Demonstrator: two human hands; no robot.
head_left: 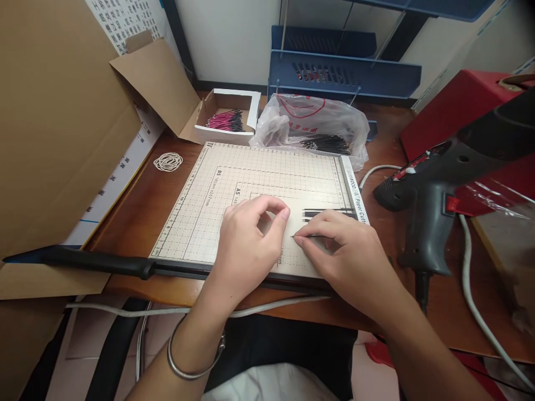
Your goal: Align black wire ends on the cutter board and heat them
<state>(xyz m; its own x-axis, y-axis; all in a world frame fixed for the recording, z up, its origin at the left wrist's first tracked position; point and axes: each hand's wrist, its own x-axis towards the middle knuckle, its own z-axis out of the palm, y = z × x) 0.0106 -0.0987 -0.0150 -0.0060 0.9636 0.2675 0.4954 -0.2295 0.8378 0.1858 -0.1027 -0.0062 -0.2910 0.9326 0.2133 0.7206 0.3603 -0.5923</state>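
Thin black strand [318, 236] sits in the right hand [353, 253], its grip narrowed to a pinch over the paper cutter [200, 217]. Just beside, the left hand [253, 239] has thumb and forefinger meeting; I cannot tell whether they hold anything. Similar strands [321, 214] lie just beyond the right hand. Farther back on the table [137, 195], a plastic bag [271, 128] and an open box [225, 135] hold slender pieces.

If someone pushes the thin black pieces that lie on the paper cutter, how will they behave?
The thin black pieces look straight, so they seem more stiff than floppy. Being so slender, they are probably light, and a small push may move them. They lie on the flat paper cutter with no visible fastening, so they could slide or roll apart.
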